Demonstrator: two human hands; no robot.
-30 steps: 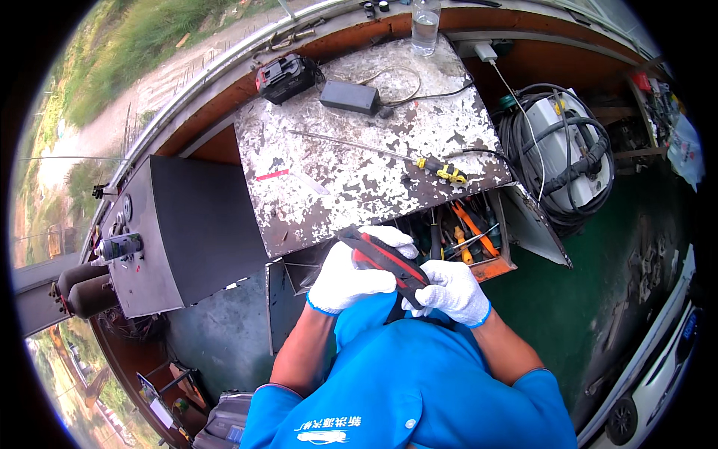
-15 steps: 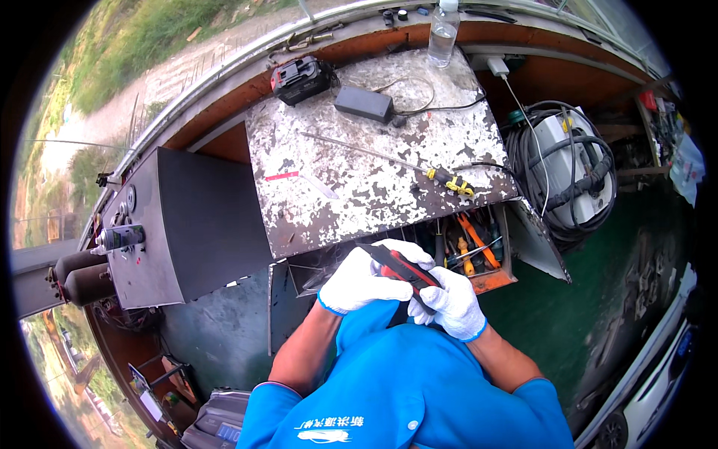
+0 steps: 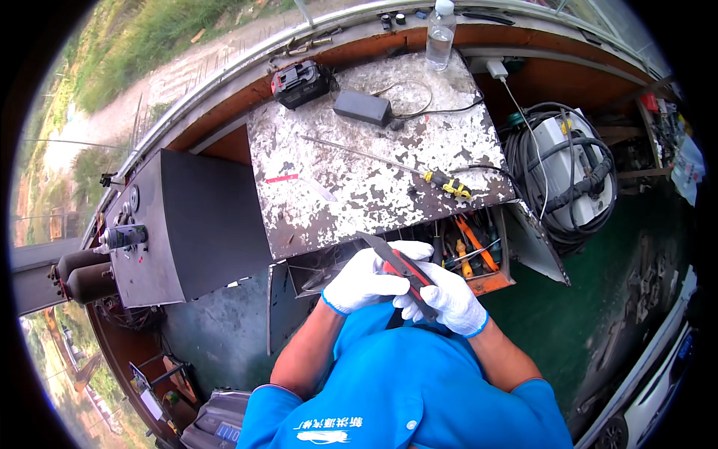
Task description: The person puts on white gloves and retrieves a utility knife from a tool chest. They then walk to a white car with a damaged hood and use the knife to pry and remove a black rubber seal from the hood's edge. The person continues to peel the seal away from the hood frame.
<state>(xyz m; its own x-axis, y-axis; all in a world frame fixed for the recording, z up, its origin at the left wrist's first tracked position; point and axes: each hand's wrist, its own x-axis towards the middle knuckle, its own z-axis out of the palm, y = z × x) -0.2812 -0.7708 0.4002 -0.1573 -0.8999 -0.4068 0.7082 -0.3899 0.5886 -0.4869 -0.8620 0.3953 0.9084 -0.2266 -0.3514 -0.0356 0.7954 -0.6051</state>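
Between my two white-gloved hands, in front of my chest, is a knife [image 3: 410, 271] with a red-and-black handle. Its dark, tapering end points up and left toward the bench. My left hand [image 3: 365, 283] is closed around the middle of the knife, thumb along its near side. Fingers of my right hand [image 3: 450, 298] wrap the handle's lower right end, hiding part of it. Just beyond my hands, an open drawer [image 3: 492, 282] holds screwdrivers, orange-handled pliers [image 3: 479, 243] and other tools.
A worn metal bench [image 3: 359, 202] carries a long yellow-and-black screwdriver [image 3: 447, 184], a black battery pack [image 3: 299, 84], a power adapter [image 3: 363, 107] and a clear bottle [image 3: 440, 37]. At right stands a grey machine with coiled cable [image 3: 572, 168]; at left, a dark cabinet [image 3: 213, 224].
The knife has turned slightly in my hands, showing more of its dark tapering end and red handle. My left hand has shifted slightly to the right.
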